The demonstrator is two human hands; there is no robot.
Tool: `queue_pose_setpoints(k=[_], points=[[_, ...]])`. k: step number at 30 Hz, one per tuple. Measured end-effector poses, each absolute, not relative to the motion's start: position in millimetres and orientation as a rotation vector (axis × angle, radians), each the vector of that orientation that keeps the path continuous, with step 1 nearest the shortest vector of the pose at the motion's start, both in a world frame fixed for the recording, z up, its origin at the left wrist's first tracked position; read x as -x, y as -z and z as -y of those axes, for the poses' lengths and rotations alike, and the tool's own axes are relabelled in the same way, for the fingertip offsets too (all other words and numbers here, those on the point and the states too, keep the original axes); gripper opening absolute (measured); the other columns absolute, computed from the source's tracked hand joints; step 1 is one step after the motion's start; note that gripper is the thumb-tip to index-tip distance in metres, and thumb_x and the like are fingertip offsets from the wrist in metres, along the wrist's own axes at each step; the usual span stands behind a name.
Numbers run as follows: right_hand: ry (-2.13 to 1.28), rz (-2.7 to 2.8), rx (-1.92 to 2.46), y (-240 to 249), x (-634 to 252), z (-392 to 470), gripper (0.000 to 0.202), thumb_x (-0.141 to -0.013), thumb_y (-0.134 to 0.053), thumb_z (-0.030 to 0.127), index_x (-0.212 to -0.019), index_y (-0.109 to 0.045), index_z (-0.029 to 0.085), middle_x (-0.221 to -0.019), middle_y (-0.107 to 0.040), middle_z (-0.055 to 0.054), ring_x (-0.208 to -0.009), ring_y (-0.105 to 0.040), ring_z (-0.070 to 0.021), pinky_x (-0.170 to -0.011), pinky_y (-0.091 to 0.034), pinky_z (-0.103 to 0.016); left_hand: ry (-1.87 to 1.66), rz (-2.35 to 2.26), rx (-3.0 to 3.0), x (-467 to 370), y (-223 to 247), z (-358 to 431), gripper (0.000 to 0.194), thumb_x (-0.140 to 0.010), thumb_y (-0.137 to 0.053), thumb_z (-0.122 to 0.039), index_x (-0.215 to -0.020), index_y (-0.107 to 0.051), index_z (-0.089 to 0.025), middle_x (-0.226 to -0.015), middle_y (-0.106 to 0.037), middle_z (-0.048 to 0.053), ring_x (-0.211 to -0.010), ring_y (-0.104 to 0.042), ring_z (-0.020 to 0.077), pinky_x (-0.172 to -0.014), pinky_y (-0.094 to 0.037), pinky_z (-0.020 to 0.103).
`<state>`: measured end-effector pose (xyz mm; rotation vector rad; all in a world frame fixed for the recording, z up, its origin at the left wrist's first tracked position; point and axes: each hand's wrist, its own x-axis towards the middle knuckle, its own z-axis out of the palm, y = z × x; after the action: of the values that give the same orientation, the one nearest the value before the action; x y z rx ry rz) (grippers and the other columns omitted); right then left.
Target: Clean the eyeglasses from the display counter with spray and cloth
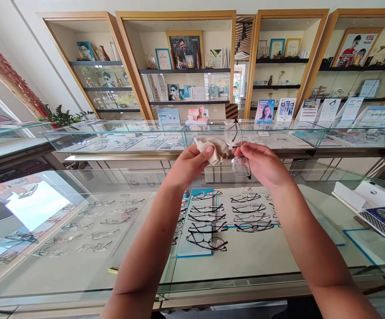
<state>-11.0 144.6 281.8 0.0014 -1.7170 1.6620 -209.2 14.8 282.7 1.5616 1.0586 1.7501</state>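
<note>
My left hand [192,163] is closed on a crumpled cream cloth [216,150], with the thumb pressed on top of it. Just right of the cloth, a pair of glasses [241,166] with thin dark rims is held upright on its side, one lens above the other. The fingers of my right hand [263,161] pinch the glasses near the middle of the frame. The cloth is beside the glasses, close to the upper lens. Both hands are raised above the glass counter [166,283].
Rows of glasses [207,241] lie inside the counter below my arms. A white display box [374,199] stands at the right. Beyond is another glass showcase [132,141], with brochures [265,110] on top. Wooden shelves [179,17] line the wall, and a plant [59,117] is at the left.
</note>
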Motion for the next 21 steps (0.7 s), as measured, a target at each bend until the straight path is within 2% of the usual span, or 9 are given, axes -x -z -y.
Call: queue_pose_setpoints(k=[3, 7, 11, 16, 21], points=[[-1.581, 1.667, -0.005, -282.6, 10.7, -145.5, 0.034, -0.086, -0.09, 0.064, -0.084, -0.084, 0.031, -0.109, -0.073, -0.004, -0.113, -0.064, -0.0244, -0.095, -0.051, -0.038, -1.539, -1.104, -1.719, 204.5, -282.7, -11.6, 0.04, -0.099, -0.082, -0.06, -0.092, -0.082, -0.021, -0.095, -0.077, 0.007, -0.09, -0.067, 0.0176, -0.086, -0.055, 0.031], [-1.612, 1.677, -0.006, -277.6, 20.1, -140.0, 0.039, -0.082, -0.091, 0.069, -0.084, -0.083, 0.031, -0.11, -0.074, -0.005, -0.117, -0.066, -0.027, -0.099, -0.054, -0.04, -1.417, -1.13, -1.744, 187.8, -281.3, -11.4, 0.045, -0.098, -0.08, -0.065, -0.09, -0.081, -0.02, -0.095, -0.077, 0.007, -0.09, -0.066, 0.018, -0.088, -0.055, 0.032], [-1.721, 1.611, -0.007, -271.2, 29.5, -132.0, 0.04, -0.079, -0.093, 0.07, -0.09, -0.085, 0.032, -0.111, -0.079, -0.004, -0.111, -0.069, -0.0261, -0.095, -0.057, -0.04, -1.494, -1.054, -1.597, 174.4, -275.4, -16.7, 0.052, -0.095, -0.081, -0.071, -0.088, -0.078, -0.02, -0.086, -0.072, 0.004, -0.083, -0.064, 0.0166, -0.084, -0.056, 0.032], [-1.735, 1.549, 0.034, -267.2, 35.0, -129.0, 0.045, -0.076, -0.094, 0.073, -0.095, -0.087, 0.032, -0.117, -0.083, -0.005, -0.112, -0.072, -0.0279, -0.093, -0.06, -0.043, -1.554, -1.0, -1.449, 169.9, -271.3, -21.1, 0.05, -0.086, -0.091, -0.067, -0.089, -0.079, -0.019, -0.085, -0.072, 0.003, -0.08, -0.063, 0.0149, -0.081, -0.057, 0.03], [-1.733, 1.533, 0.027, -266.1, 37.2, -128.9, 0.042, -0.077, -0.094, 0.072, -0.096, -0.088, 0.034, -0.117, -0.084, -0.004, -0.118, -0.073, -0.0283, -0.096, -0.06, -0.044, -1.663, -1.068, -1.388, 164.2, -268.0, -25.1, 0.049, -0.086, -0.091, -0.068, -0.086, -0.079, -0.02, -0.079, -0.068, 0.001, -0.075, -0.058, 0.013, -0.071, -0.05, 0.028]])
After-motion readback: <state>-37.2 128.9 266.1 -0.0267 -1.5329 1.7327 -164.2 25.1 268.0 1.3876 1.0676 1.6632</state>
